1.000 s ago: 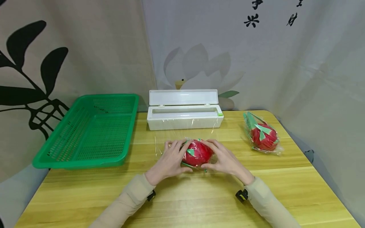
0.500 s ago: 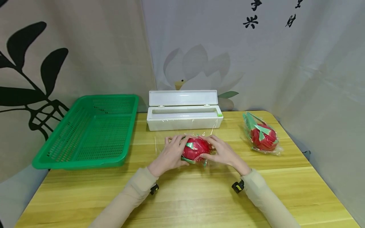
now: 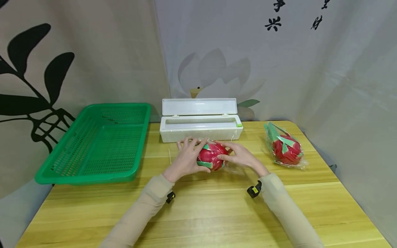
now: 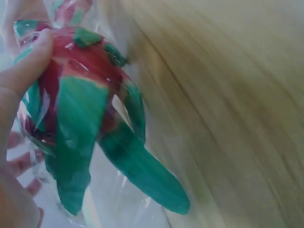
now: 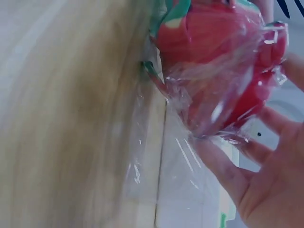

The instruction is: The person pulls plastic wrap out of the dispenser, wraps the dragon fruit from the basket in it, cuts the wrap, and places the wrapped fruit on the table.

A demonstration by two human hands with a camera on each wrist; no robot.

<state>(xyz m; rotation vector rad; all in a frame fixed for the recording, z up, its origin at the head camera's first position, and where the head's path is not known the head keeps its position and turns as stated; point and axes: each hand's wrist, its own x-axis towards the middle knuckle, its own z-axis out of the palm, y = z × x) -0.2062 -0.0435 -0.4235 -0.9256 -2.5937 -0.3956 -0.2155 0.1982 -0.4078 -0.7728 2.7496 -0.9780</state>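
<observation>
A red dragon fruit (image 3: 214, 155) with green scales is between both hands, in front of the white box, with clear cling film around it. My left hand (image 3: 187, 159) grips its left side, thumb on the near side and fingers over the far side. On the other side, my right hand (image 3: 241, 157) holds the fruit with thumb and fingers. Long green scales (image 4: 78, 137) stick out under film in the left wrist view. Crumpled cling film (image 5: 218, 95) covers the fruit's end in the right wrist view, and a loose sheet of it trails beside the right thumb.
The white cling film box (image 3: 201, 133) stands at the back with its lid up. A green plastic basket (image 3: 93, 179) lies to the left. On the right of the wooden table (image 3: 211, 220) is another wrapped dragon fruit (image 3: 287, 148).
Both hands have moved forward towards the box, rolling the dragon fruit with them; its green scales now face differently. The film between fruit and box has become shorter.
</observation>
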